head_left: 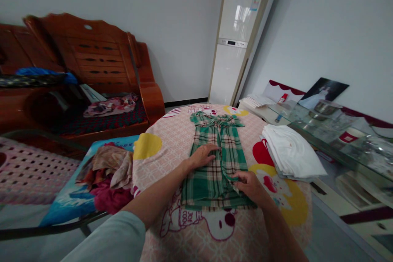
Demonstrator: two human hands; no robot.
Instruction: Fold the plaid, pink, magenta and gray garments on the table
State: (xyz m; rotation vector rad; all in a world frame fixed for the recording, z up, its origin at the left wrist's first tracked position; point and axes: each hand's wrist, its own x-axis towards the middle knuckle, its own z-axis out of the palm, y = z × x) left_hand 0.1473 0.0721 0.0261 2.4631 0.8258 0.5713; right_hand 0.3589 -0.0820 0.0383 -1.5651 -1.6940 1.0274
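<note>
A green, cream and black plaid garment is spread on a round table with a pink patterned cover. Its gathered, ruffled top points away from me and its hem lies nearest me. My left hand rests on the left half of the garment, fingers stretched toward its middle opening. At the lower right of the garment, my right hand pinches the edge of the front opening, lifting a little of the cloth.
Folded white cloths lie on the table's right edge, beside a glass shelf with bowls. Left of the table, crumpled clothes sit on a blue cushion. A wooden sofa stands behind.
</note>
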